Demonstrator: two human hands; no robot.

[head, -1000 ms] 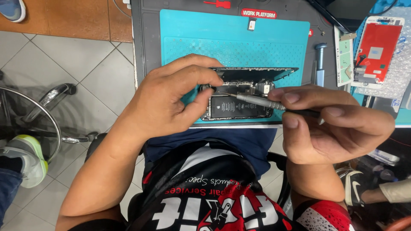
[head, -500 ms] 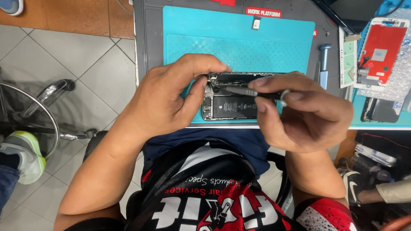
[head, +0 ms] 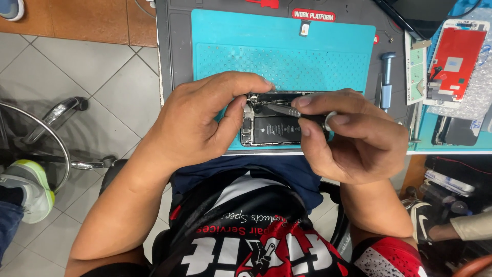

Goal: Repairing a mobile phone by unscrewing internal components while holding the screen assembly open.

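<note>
Pale grey floor tiles (head: 77,66) with dark grout lines across the left of the frame, and a band of brown wood along the upper left edge. Curved chrome chair base (head: 46,133) at middle left, glossy and tubular; beside it, at the far left edge, a lime-and-white running shoe (head: 25,187). Grey workbench mat (head: 174,46) from the upper centre rightward, smooth and matte, topped with a turquoise silicone mat (head: 282,51), its lower half dotted with a fine raised grid.

Left hand (head: 200,123) at centre, curled over the left end of an opened black smartphone body (head: 279,125) at the near edge of the turquoise mat; thumb and bent fingers clamped round that end, steadying it. Dark rectangular battery and small metal parts exposed inside the shell. Right hand (head: 353,136) just right of centre, thumb and first two fingers pressed together in a pinch on a slim metal-tipped screwdriver (head: 287,110), tip down at the upper left corner of the phone's interior, close to the left fingertips.

Further right, a blue-grey cylindrical tool (head: 387,79) upright beside the mat's edge. At upper right, a detached white-framed phone screen with red backing (head: 456,59), flat, on bubble wrap.
</note>
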